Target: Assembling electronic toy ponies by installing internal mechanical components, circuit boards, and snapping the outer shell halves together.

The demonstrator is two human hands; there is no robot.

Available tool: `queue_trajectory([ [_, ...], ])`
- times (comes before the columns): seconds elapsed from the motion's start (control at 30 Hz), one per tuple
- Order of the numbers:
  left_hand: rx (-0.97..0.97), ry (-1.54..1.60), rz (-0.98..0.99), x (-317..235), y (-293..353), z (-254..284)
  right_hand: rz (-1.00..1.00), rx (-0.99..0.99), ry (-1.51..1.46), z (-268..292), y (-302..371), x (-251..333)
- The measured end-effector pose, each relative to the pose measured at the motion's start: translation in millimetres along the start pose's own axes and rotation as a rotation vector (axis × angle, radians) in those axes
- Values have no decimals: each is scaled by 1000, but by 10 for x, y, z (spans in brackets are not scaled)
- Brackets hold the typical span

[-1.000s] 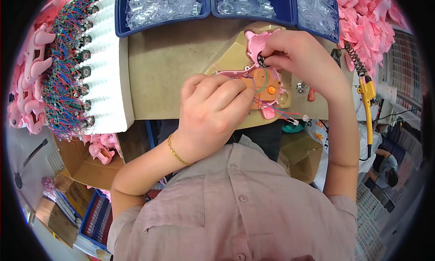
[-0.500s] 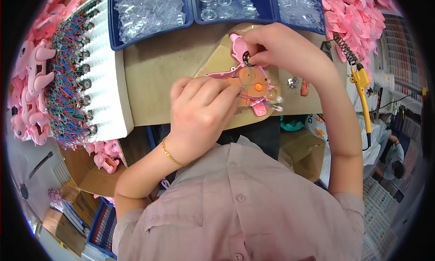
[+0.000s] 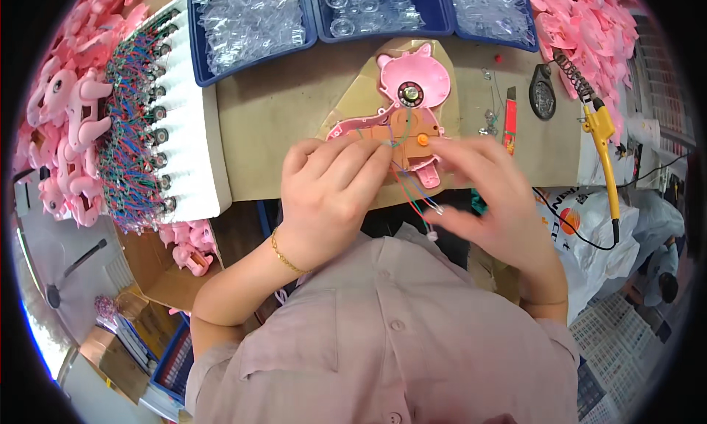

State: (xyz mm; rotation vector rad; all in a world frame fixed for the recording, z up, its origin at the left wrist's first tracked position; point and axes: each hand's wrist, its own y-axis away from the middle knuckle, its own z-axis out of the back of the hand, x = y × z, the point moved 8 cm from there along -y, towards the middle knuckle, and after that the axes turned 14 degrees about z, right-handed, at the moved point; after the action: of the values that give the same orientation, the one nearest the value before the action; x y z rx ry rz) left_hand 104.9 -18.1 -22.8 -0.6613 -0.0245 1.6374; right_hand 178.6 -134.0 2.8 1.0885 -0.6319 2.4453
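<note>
Nearer than before, the right hand (image 3: 495, 202) hangs, fingers apart; the left hand (image 3: 331, 179) bunches its fingers, grip hidden, over the pink shell (image 3: 426, 72) mid-scene. Far inside sits a round speaker (image 3: 410, 94). Wiring seems in hand; next calls for gathering loose wires (image 3: 413, 199) lightly.

The pink animal-shaped half-shell (image 3: 414, 72) lies hollow-side up, a round dark speaker (image 3: 410, 94) in its head, orange housing (image 3: 412, 150) below.

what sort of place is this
Probably a toy assembly workshop: an open pink shell with wiring lies on the bench, near blue trays of clear parts and heaped pink parts.
</note>
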Motion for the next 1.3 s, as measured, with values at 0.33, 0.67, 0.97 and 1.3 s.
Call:
queue_trajectory([
  [0.33, 112, -78, 21, -145, -91, 63, 367, -16, -235, -130, -486, 267],
  [0.67, -15, -44, -16, -65, 58, 55, -370, -271, -755, -1, 127, -622],
  [0.97, 5, -51, 42, -3, 118, -34, 336, -14, 549, 137, 359, -405],
  [1.3, 158, -64, -198, -221, 74, -127, -374, -263, -170, -142, 914, -721],
])
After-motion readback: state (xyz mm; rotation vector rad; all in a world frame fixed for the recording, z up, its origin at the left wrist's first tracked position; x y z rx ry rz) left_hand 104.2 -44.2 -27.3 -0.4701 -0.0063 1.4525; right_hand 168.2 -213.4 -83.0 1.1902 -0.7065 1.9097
